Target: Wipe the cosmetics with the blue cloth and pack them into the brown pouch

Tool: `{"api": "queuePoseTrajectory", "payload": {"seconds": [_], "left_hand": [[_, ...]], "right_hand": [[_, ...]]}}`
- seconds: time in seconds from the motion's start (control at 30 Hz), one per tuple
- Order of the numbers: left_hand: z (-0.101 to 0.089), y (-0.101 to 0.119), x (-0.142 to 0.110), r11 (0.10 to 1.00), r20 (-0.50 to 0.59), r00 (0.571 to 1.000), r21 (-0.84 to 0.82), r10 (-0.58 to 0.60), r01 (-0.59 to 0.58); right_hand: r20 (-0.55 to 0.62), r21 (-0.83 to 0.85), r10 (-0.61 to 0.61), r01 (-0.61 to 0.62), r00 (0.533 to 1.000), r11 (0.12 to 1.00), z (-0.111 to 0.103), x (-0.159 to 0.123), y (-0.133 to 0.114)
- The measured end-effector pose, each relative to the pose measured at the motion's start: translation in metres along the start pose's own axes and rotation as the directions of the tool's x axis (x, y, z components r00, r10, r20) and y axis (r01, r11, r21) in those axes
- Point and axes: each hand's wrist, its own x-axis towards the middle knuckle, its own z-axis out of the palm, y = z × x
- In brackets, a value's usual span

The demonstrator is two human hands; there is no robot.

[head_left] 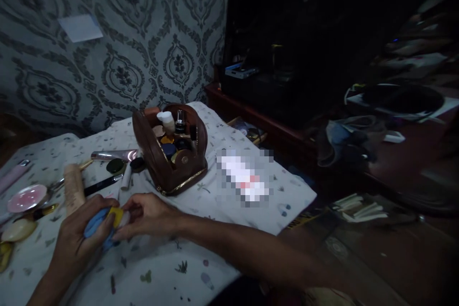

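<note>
My left hand (83, 229) is wrapped round a bunched blue cloth (96, 222) and a small yellow container (116, 216) with a pale, whitish end. The fingers of my right hand (148, 215) close on that pale end, which they partly hide. Just beyond my hands lie a beige squeeze tube (73, 186), a black stick (103, 184) and a short white tube (126, 176). Behind them stands an unzipped brown cosmetics bag (182, 172), holding several bottles and jars, among them a white-capped bottle (168, 122) and a dark bottle with a shiny cap (180, 123).
A patterned white cloth (179, 248) covers the surface. At left are a pink round dish (27, 198), a cream egg-shaped item (18, 230) and a pink tube (15, 175). A shiny tube (114, 155) lies beside the bag. A pixelated item (245, 177) sits right of it.
</note>
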Motion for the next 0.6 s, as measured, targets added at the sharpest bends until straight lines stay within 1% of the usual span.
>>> {"api": "queuePoseTrajectory", "payload": {"seconds": [0.07,0.17,0.23,0.3,0.37,0.43,0.53,0.6], "left_hand": [[0.001,-0.001,0.0,1.0,-0.017,1.0,0.012,-0.004,0.004],[0.0,0.001,0.0,1.0,-0.025,0.999,-0.009,-0.023,0.023],[-0.001,0.003,0.001,0.998,-0.018,0.999,-0.046,-0.035,0.034],[-0.003,0.005,0.001,0.995,-0.002,0.999,-0.093,-0.044,0.043],[-0.004,0.005,0.001,0.989,0.013,0.999,-0.135,-0.051,0.052],[-0.004,0.003,-0.002,0.986,-0.001,0.998,-0.151,-0.069,0.068],[-0.002,-0.004,-0.007,0.982,-0.032,0.992,-0.149,-0.124,0.118],[-0.001,-0.01,-0.01,0.978,-0.049,0.986,-0.149,-0.158,0.149]], "right_hand": [[-0.023,-0.016,-0.028,0.028,0.999,0.999,0.001,-0.001,0.0],[0.009,0.012,-0.016,0.016,1.0,1.0,0.001,-0.001,-0.002],[0.054,0.062,0.026,-0.029,0.998,0.998,0.001,0.0,-0.003],[0.133,0.103,0.055,-0.069,0.99,0.992,0.0,0.0,-0.004],[0.229,0.138,0.064,-0.097,0.971,0.986,-0.001,0.001,-0.005],[0.304,0.17,0.064,-0.121,0.951,0.978,-0.001,0.001,-0.005],[0.343,0.203,0.078,-0.155,0.936,0.967,-0.001,0.0,-0.005],[0.341,0.221,0.089,-0.172,0.936,0.96,0.0,0.001,-0.004]]}}
